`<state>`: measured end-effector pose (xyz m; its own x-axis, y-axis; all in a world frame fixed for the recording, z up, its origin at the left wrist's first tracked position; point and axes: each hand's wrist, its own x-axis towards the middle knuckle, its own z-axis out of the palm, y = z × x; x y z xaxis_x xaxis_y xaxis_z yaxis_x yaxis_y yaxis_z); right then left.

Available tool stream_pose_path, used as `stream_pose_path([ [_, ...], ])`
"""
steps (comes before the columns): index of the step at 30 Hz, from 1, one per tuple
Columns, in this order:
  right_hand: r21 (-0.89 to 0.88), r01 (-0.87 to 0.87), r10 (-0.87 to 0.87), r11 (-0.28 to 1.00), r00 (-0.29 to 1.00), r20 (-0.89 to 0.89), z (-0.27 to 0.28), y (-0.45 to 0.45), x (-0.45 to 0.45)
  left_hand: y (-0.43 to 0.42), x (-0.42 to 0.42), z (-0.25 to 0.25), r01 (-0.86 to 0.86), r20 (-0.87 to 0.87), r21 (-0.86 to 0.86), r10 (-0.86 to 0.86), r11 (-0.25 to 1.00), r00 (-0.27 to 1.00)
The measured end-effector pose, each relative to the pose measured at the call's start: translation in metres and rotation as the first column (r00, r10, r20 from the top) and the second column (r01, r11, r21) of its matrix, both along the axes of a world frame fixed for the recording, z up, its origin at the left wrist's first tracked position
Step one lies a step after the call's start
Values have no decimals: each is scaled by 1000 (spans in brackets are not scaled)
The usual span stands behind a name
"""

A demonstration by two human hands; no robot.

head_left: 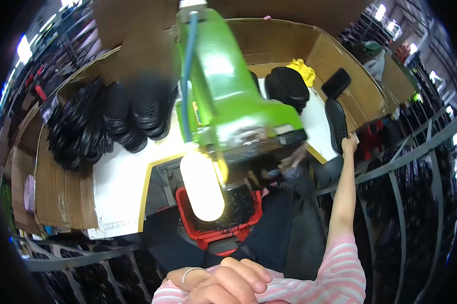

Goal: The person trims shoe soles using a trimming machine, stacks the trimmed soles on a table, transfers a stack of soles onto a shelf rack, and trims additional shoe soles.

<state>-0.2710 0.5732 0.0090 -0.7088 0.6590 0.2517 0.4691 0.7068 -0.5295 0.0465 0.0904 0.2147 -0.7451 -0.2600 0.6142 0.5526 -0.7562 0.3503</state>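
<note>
My right hand (pixel 349 145) reaches out to the right side of the white table (pixel 117 190), its fingers closed on the lower end of a long black shoe sole (pixel 335 121). Close to my chest is my left hand (pixel 228 283), its fingers curled; whether anything is inside them is hidden. A green machine (pixel 238 96) with a bright lamp (pixel 202 187) stands in the middle. Stacks of black soles (pixel 124 119) lie left of it, and another black stack (pixel 287 87) lies to its right. A black phone-like object (pixel 336 83) rests above the held sole.
Cardboard walls (pixel 66 197) surround the table. A red basket (pixel 203 234) with black scraps sits below the lamp, between my legs. Yellow cloth (pixel 303 72) lies behind the right stack. Metal rails (pixel 405 158) with black items stand at both sides.
</note>
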Motion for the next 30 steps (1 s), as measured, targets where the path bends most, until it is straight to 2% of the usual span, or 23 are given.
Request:
stream_pose_path([
  [1,19,0,0,1000,1000,15,2,-3,3,-5,-1,-5,14,-77,-10,-15,1000,997],
  [3,22,7,-9,1000,996,92,-3,4,-1,-14,6,-2,-57,-40,54,59,997,997],
  [5,57,10,-17,998,993,121,-2,1,1,-43,0,8,-41,-99,-112,30,993,995],
  [7,69,1,-7,998,995,100,-6,3,3,-75,-12,4,-67,-177,-143,41,987,983],
  [9,56,25,-28,998,997,72,7,-13,14,-117,-25,-4,-143,-507,-480,-141,865,851],
  [10,-75,55,-54,996,998,12,-11,7,10,-122,-30,-8,-167,-514,-476,-119,863,850],
  [11,-208,78,-88,975,995,-37,-27,28,-2,-125,-34,-13,-409,-352,-384,278,828,894],
  [12,-91,101,-93,991,991,92,-5,8,6,-129,-41,-20,-629,-133,-341,627,699,768],
  [13,29,112,-116,993,970,216,12,-9,18,-160,-74,-32,-750,-377,-660,845,42,379],
  [14,128,155,-175,980,970,166,11,-17,22,-192,-116,-34,-736,-565,-655,757,-170,328],
  [15,127,146,-166,981,973,162,15,-28,31,-214,-151,-46,-630,-549,-751,716,-197,431],
  [16,193,84,-94,978,995,43,23,-42,40,-231,-186,-68,-483,-583,-788,713,-380,389],
  [17,264,29,-10,964,997,-73,28,-56,48,-242,-210,-86,-379,-612,-788,683,-486,398],
  [18,261,20,1,965,997,-82,27,-64,54,-253,-231,-108,-347,-642,-766,641,-540,420],
  [19,307,-76,142,949,970,-197,22,-70,62,-261,-241,-116,-230,-618,-769,600,-597,508],
  [20,361,-162,279,918,913,-299,25,-86,71,-260,-241,-115,-256,-653,-743,585,-618,481],
  [22,277,-210,299,938,895,-332,38,-128,92,-262,-239,-113,-280,-693,-708,561,-648,453],
  [24,185,-307,356,933,859,-368,41,-171,120,-268,-225,-120,-472,-534,-823,713,-316,454],
  [25,172,-358,397,918,831,-390,36,-186,128,-267,-210,-116,-532,-472,-820,774,-210,423],
  [26,231,-422,480,877,737,-476,26,-204,132,-266,-192,-109,-488,-435,-848,798,-207,417],
  [27,109,-424,429,899,803,-413,20,-220,141,-265,-177,-108,-439,-397,-875,821,-203,412],
  [29,-18,-553,517,833,790,-329,-9,-237,145,-268,-164,-118,-435,-422,-872,798,-226,431],
  [30,-203,-601,489,773,769,-412,-24,-252,146,-269,-160,-122,-447,-446,-861,780,-241,439],
])
